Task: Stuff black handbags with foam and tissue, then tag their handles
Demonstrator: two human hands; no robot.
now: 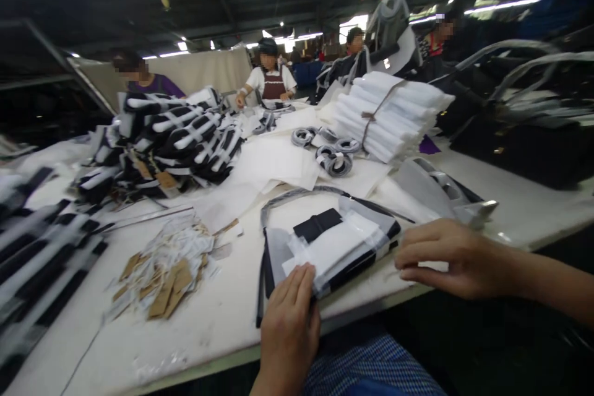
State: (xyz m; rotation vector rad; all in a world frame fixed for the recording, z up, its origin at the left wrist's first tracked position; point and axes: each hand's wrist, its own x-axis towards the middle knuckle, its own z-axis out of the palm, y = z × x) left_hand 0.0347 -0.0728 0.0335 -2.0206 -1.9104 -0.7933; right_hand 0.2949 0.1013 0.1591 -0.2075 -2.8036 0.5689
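Note:
A black handbag (346, 275) with a wrapped handle lies flat at the table's front edge. White folded paper (341, 244) and a small black folded piece (318, 224) rest on top of it, with clear film around them. My left hand (292, 312) lies with its fingers flat on the bag's near side, at the lower edge of the white paper. Just off the bag's right corner is my right hand (445, 260), its thumb and fingertips brought together; whatever they may hold is too small to make out.
Brown and white tags (167, 272) lie heaped on the left of the table (223, 322). Behind are piled wrapped black straps (171, 136), several coiled rings (334, 161) and a tied stack of white sheets (390, 111). Co-workers (271, 77) sit across the table.

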